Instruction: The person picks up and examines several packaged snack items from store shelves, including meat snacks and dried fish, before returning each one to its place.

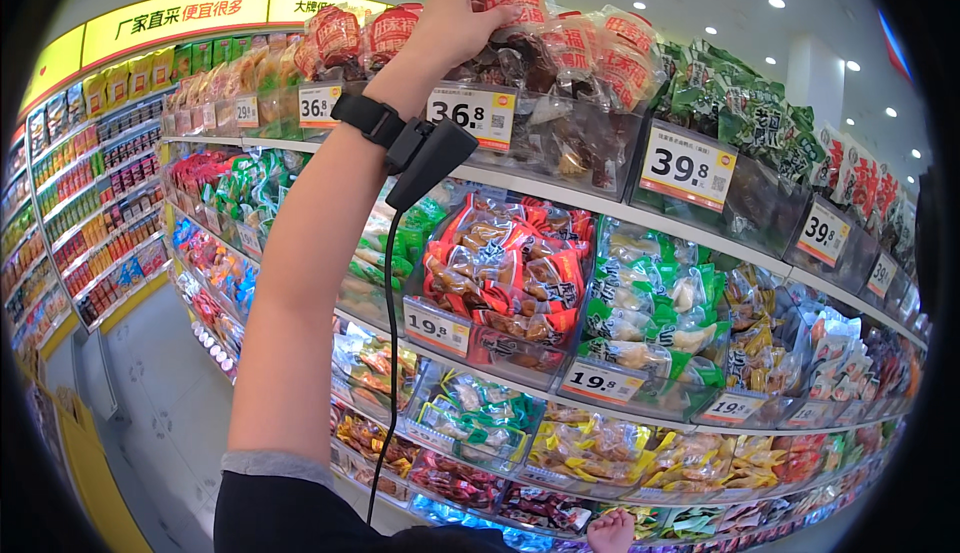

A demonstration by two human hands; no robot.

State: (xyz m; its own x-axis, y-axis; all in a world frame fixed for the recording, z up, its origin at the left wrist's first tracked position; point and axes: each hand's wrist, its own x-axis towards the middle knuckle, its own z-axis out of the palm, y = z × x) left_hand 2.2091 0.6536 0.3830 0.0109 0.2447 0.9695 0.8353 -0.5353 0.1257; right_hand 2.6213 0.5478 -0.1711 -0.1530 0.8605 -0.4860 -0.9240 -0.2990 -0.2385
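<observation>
My left hand is raised to the top shelf, its thumb and fingers closed on a clear snack packet with red print. A black strap with a device and a cable is around that wrist. Similar red-printed packets stand upright in the clear bin beneath and beside the hand. Low at the bottom edge, my right hand shows only in part, its fingers curled before the lower shelves; whether it holds anything is not clear.
Green packets fill the bin to the right. Below are red-wrapped packets and green-and-white ones in clear bins with price cards. White shelf edges curve across. Another stocked shelf and a tiled aisle floor lie at left.
</observation>
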